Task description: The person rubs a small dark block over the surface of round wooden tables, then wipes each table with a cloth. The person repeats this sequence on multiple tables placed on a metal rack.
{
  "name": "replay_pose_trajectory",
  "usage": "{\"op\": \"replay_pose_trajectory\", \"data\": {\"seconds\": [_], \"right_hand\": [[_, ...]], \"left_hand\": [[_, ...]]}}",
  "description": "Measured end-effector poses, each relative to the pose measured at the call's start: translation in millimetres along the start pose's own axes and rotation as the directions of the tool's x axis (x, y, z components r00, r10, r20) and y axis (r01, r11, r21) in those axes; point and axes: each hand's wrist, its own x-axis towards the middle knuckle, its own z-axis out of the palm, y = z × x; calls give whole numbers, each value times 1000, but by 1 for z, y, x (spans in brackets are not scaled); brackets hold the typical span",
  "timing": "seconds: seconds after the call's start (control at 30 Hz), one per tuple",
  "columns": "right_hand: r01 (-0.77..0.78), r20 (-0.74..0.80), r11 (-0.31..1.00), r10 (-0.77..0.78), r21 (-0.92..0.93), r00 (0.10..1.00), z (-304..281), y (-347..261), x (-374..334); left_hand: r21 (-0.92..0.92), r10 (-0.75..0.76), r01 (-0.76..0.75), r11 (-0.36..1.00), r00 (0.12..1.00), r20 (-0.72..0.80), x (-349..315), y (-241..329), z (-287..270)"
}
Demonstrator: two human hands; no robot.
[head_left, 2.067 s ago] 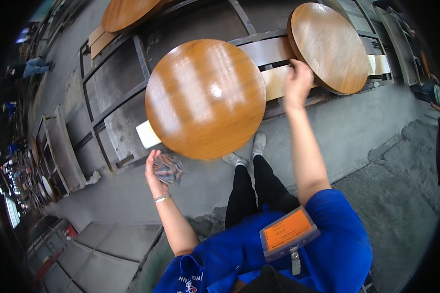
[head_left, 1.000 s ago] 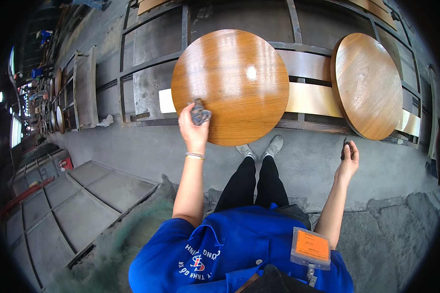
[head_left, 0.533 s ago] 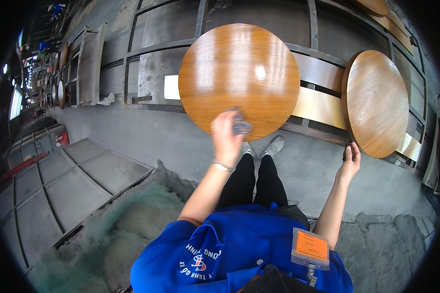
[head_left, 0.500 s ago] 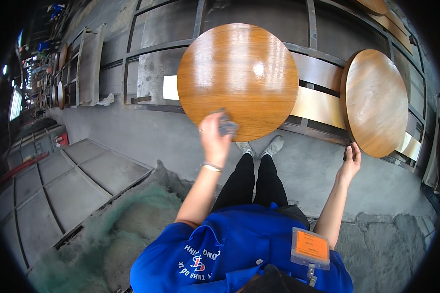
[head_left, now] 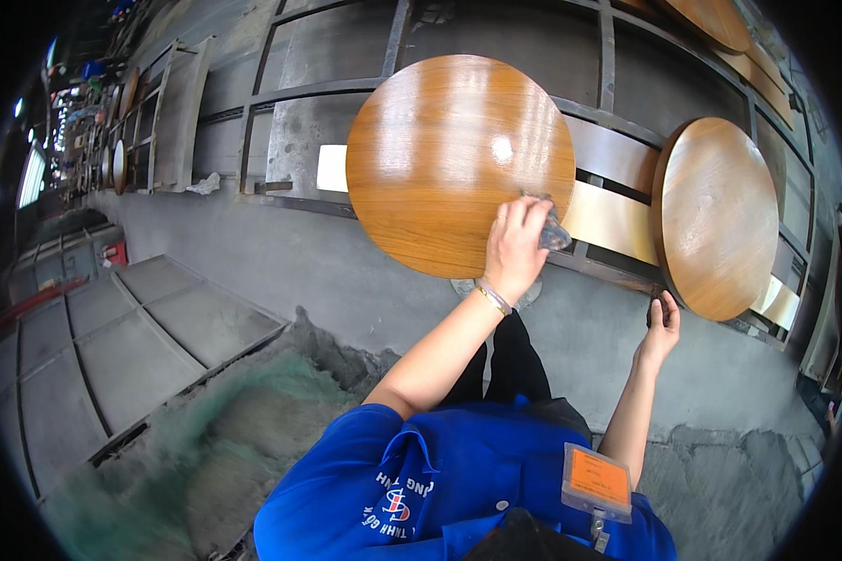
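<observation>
My left hand (head_left: 515, 251) is closed on a crumpled dark grey cloth (head_left: 554, 232). It presses the cloth to the near right edge of a round, glossy brown wooden tabletop (head_left: 440, 159). To the right stands a second round wooden top (head_left: 720, 220), lighter in sheen and seen at a slant. Beside its lower left rim is my right hand (head_left: 664, 327), fingers curled round a small dark object (head_left: 655, 307) whose kind I cannot make out.
Pale boards (head_left: 613, 220) lie under the tops on a dark metal frame (head_left: 603, 56). More wooden pieces (head_left: 716, 23) rest at the far right. A grey panel with crossbars (head_left: 140, 365) stands at left, by green-dusted ground (head_left: 253, 421). Racks (head_left: 173, 117) line the far left.
My left hand has wiped the cloth rightward along the near part of the tabletop to its right edge. My right hand has shifted slightly down and left.
</observation>
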Motion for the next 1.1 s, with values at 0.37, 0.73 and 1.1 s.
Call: {"op": "replay_pose_trajectory", "data": {"seconds": [0.37,0.73,1.1], "right_hand": [[9,-108,1000,-5,29,994,-9,20,3],[44,-146,999,-41,17,988,33,5,-31],[22,-207,999,-12,44,978,23,20,-36]], "left_hand": [[243,-288,434,867,836,-466,42,-160,-144],[28,12,-13,1000,998,58,80,-23,-10],[314,-342,484,817,845,-411,106,-183,-156]]}}
